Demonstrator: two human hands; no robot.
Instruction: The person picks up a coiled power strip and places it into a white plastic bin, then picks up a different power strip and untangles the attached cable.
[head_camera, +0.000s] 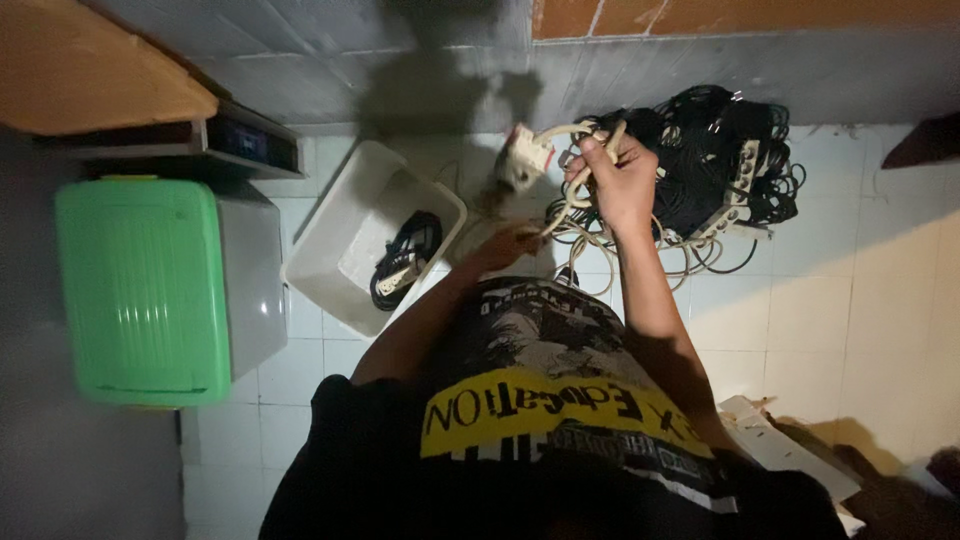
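Note:
My right hand (618, 180) is raised and closed around a bundle of looped cream-white cable (585, 135), with a white plug block (525, 152) hanging off its left end. Lower down, my left hand (510, 243) pinches a strand of the same white cable where it runs down toward the floor. More loops of white cable (690, 262) lie on the tiles under my right arm. A black tangle of cords with a white power strip (735, 195) sits just right of my right hand.
A white plastic tub (340, 215) on the floor at left holds a coiled black cable with a plug (405, 258). Further left stand a green-lidded white bin (145, 285), a dark device (245, 140) and a wooden surface (85, 70). Cardboard scraps (775, 440) lie at lower right.

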